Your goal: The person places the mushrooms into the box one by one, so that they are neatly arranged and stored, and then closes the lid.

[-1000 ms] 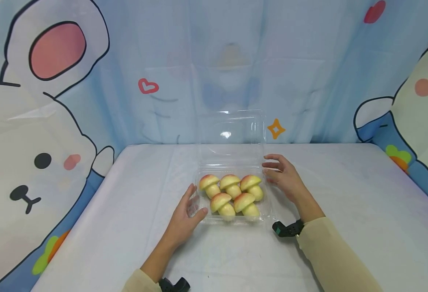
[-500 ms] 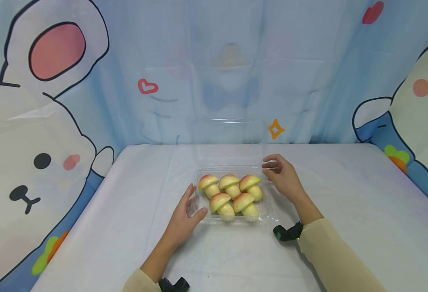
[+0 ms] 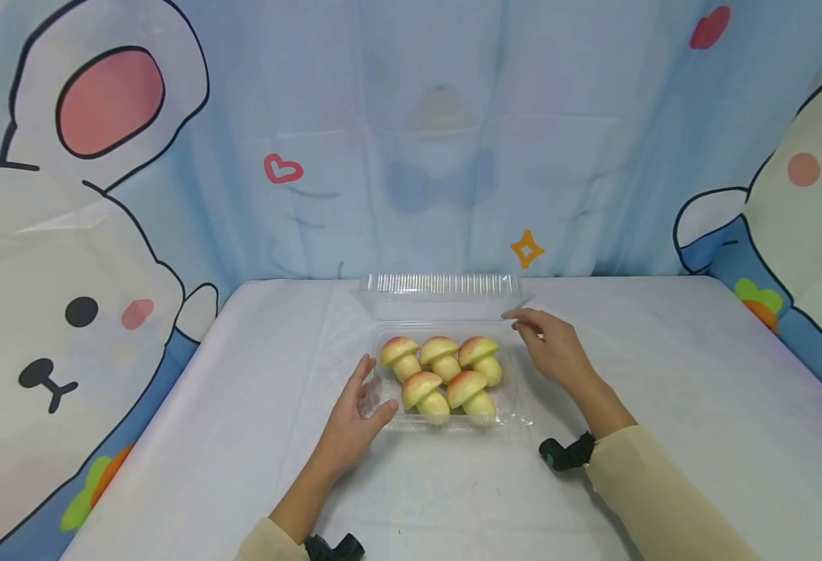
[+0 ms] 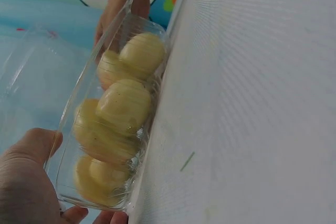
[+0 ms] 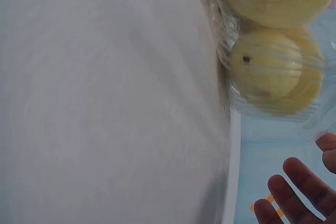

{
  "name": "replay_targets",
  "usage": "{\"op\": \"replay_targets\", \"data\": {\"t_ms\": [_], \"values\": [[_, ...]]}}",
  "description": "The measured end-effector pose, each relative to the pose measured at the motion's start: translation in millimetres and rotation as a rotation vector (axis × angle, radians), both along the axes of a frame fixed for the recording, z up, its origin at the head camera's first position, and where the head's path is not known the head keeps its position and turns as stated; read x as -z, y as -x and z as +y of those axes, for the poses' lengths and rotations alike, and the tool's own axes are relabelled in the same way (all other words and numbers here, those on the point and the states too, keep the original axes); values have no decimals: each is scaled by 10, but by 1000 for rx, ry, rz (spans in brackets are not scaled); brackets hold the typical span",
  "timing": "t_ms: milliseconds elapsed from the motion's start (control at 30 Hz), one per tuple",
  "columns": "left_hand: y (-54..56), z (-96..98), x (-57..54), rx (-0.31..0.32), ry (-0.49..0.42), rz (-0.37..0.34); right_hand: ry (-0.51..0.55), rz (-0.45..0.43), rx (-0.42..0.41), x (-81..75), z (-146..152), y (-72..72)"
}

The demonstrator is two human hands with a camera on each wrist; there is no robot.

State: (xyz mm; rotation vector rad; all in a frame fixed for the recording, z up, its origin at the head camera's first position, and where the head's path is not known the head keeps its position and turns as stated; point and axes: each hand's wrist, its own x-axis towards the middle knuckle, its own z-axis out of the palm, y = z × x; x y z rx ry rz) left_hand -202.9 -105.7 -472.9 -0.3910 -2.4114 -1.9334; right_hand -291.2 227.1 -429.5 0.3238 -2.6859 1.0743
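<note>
A clear plastic box (image 3: 516, 405) sits on the table, its lid (image 3: 442, 284) raised behind it. Several yellow mushroom-shaped pieces (image 3: 443, 357) with reddish caps lie inside in two rows. My left hand (image 3: 356, 413) holds the box at its left side; in the left wrist view the thumb (image 4: 39, 144) lies at the rim and fingertips (image 4: 111, 217) show at the box's end. My right hand (image 3: 554, 347) is at the back right, fingertips by the lid's right corner. In the right wrist view its fingers (image 5: 287, 199) are spread and partly cut off by the frame.
A white cloth (image 3: 172, 436) covers the table. Behind it hangs a light blue curtain (image 3: 326, 93) with cartoon animals. Each wrist carries a black camera, with the right one (image 3: 566, 452) beside the sleeve.
The lid's upper edge has come down a long way, and the lid now looks wider and shorter. My right hand's fingers have shifted slightly; the left hand and box have stayed put.
</note>
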Motion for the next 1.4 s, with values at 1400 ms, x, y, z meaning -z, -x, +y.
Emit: {"op": "replay_targets", "data": {"t_ms": [1400], "values": [[6, 19, 5, -54, 47, 8, -53, -164, -195, -180, 125, -592]]}}
